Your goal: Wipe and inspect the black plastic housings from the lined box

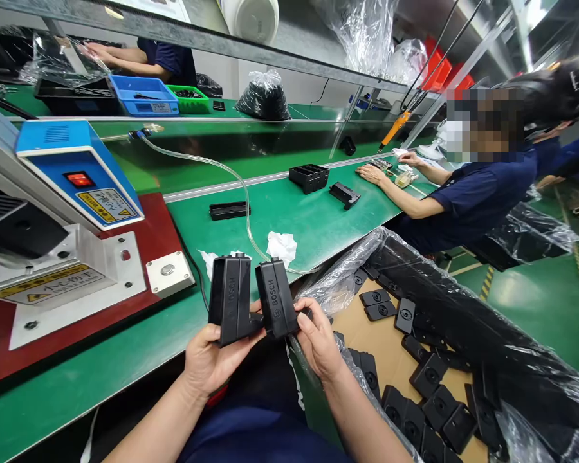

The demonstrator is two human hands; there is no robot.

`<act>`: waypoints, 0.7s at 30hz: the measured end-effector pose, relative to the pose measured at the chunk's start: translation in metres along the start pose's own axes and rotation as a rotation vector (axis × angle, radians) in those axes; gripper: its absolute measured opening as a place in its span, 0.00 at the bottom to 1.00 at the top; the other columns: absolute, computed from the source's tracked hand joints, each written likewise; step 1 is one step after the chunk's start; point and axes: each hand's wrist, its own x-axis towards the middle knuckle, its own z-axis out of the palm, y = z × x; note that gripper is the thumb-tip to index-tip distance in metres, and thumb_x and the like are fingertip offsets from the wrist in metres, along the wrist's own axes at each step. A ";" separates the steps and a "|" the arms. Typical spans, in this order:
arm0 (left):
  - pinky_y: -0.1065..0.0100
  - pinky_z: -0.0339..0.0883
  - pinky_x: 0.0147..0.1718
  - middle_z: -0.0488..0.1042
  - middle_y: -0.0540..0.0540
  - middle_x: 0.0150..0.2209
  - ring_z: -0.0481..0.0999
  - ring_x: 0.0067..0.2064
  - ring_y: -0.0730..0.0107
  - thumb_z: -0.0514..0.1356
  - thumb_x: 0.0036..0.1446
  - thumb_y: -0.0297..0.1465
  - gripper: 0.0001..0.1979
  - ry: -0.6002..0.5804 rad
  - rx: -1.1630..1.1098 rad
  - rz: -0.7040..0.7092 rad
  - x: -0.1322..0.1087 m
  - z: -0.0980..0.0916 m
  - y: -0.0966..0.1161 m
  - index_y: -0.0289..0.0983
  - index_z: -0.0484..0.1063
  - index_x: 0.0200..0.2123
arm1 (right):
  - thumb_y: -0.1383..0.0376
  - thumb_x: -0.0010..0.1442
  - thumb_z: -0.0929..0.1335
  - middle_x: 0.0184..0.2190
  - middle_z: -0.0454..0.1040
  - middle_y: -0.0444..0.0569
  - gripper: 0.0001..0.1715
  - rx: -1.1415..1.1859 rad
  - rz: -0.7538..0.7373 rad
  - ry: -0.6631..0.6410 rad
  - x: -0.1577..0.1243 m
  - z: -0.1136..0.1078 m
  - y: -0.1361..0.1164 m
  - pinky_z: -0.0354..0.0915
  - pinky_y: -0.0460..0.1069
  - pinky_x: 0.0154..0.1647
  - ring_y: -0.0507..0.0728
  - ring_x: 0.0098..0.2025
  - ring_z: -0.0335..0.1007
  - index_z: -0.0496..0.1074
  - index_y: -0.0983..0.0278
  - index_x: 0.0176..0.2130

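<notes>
Two black plastic housings are held up side by side over the bench's front edge. My left hand (pixel 217 360) grips the left housing (pixel 230 299) from below, thumb on its near side. Wrapped round the right side of the other housing (pixel 276 297), which shows raised BOSCH lettering, is my right hand (pixel 318 337). The lower parts of both housings are partly covered by my fingers. Crumpled white tissue (pixel 282 247) lies on the green bench (pixel 207 247) just behind them.
A blue machine (pixel 80 170) on a red base stands at left. Black trays (pixel 309 177) and a black part (pixel 229 210) lie on the bench. At lower right, a plastic-lined box (pixel 367 341) holds several black parts. A co-worker's arm (pixel 410 204) rests at the bench's far end.
</notes>
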 end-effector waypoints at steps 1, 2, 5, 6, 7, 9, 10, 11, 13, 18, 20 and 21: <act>0.46 0.59 0.58 0.72 0.32 0.52 0.69 0.56 0.47 0.56 0.40 0.29 0.23 -0.008 -0.014 0.001 0.000 0.001 0.000 0.29 0.78 0.41 | 0.52 0.56 0.70 0.35 0.66 0.46 0.17 -0.005 0.011 -0.002 0.001 0.000 0.000 0.64 0.50 0.34 0.55 0.33 0.64 0.63 0.58 0.38; 0.45 0.58 0.58 0.73 0.32 0.52 0.68 0.56 0.46 0.56 0.40 0.29 0.23 -0.013 -0.029 0.002 0.000 0.001 0.000 0.29 0.78 0.41 | 0.52 0.56 0.70 0.35 0.66 0.46 0.17 -0.013 0.021 -0.002 0.001 0.000 0.000 0.64 0.50 0.33 0.55 0.33 0.64 0.63 0.58 0.38; 0.42 0.56 0.59 0.74 0.33 0.49 0.67 0.58 0.45 0.56 0.39 0.28 0.23 -0.012 -0.070 0.014 -0.001 0.001 -0.001 0.29 0.77 0.41 | 0.51 0.56 0.70 0.33 0.66 0.44 0.18 -0.036 0.046 0.000 0.004 0.001 0.000 0.64 0.50 0.33 0.55 0.32 0.64 0.63 0.57 0.38; 0.42 0.56 0.59 0.75 0.33 0.48 0.66 0.58 0.45 0.56 0.39 0.28 0.22 -0.011 -0.081 0.020 -0.001 0.001 -0.001 0.29 0.77 0.41 | 0.51 0.55 0.70 0.32 0.66 0.44 0.18 -0.044 0.050 0.002 0.005 0.001 0.000 0.64 0.49 0.32 0.55 0.32 0.64 0.63 0.57 0.38; 0.41 0.55 0.59 0.76 0.33 0.47 0.66 0.58 0.44 0.56 0.40 0.28 0.22 -0.008 -0.090 0.026 -0.001 0.000 -0.001 0.29 0.77 0.40 | 0.51 0.56 0.70 0.32 0.65 0.44 0.17 -0.054 0.052 0.004 0.006 0.001 0.000 0.63 0.49 0.32 0.55 0.32 0.63 0.63 0.57 0.37; 0.41 0.55 0.59 0.76 0.33 0.45 0.65 0.58 0.43 0.56 0.40 0.28 0.21 0.003 -0.103 0.038 -0.001 -0.001 -0.002 0.29 0.77 0.39 | 0.52 0.56 0.70 0.31 0.65 0.43 0.16 -0.076 0.054 0.002 0.007 0.002 -0.001 0.63 0.49 0.32 0.54 0.31 0.63 0.64 0.58 0.37; 0.40 0.55 0.59 0.76 0.33 0.45 0.65 0.58 0.43 0.56 0.40 0.28 0.20 0.010 -0.107 0.043 -0.001 -0.001 -0.002 0.29 0.77 0.39 | 0.52 0.56 0.70 0.30 0.65 0.43 0.15 -0.085 0.052 -0.003 0.008 0.002 -0.001 0.63 0.48 0.32 0.54 0.30 0.62 0.65 0.58 0.37; 0.40 0.55 0.59 0.76 0.33 0.44 0.66 0.58 0.43 0.56 0.40 0.28 0.19 0.016 -0.110 0.047 -0.001 -0.002 -0.002 0.30 0.77 0.38 | 0.53 0.57 0.70 0.30 0.65 0.43 0.14 -0.093 0.049 -0.012 0.008 0.002 -0.001 0.62 0.48 0.31 0.53 0.30 0.62 0.66 0.58 0.38; 0.39 0.55 0.58 0.76 0.33 0.43 0.67 0.57 0.44 0.56 0.41 0.28 0.18 0.022 -0.116 0.057 -0.001 -0.002 -0.003 0.30 0.77 0.36 | 0.55 0.58 0.70 0.31 0.66 0.43 0.12 -0.110 0.044 -0.030 0.008 0.002 -0.001 0.63 0.48 0.32 0.53 0.31 0.62 0.67 0.58 0.38; 0.38 0.58 0.56 0.77 0.34 0.38 0.71 0.51 0.48 0.56 0.41 0.28 0.15 0.030 -0.127 0.076 -0.001 0.000 -0.003 0.31 0.77 0.33 | 0.57 0.60 0.69 0.36 0.66 0.44 0.10 -0.142 0.034 -0.040 0.007 0.001 0.000 0.65 0.47 0.33 0.52 0.33 0.63 0.69 0.57 0.40; 0.38 0.58 0.56 0.77 0.36 0.36 0.72 0.49 0.50 0.56 0.41 0.28 0.14 0.031 -0.128 0.073 -0.001 0.000 -0.003 0.32 0.77 0.32 | 0.56 0.60 0.69 0.37 0.66 0.44 0.10 -0.147 0.029 -0.038 0.007 0.001 0.000 0.65 0.47 0.33 0.53 0.34 0.63 0.70 0.57 0.41; 0.38 0.59 0.55 0.77 0.36 0.35 0.73 0.48 0.51 0.56 0.41 0.28 0.14 0.032 -0.131 0.073 -0.001 0.000 -0.003 0.33 0.77 0.32 | 0.56 0.60 0.69 0.38 0.66 0.44 0.10 -0.150 0.027 -0.036 0.007 0.001 0.000 0.65 0.47 0.33 0.52 0.34 0.63 0.70 0.57 0.41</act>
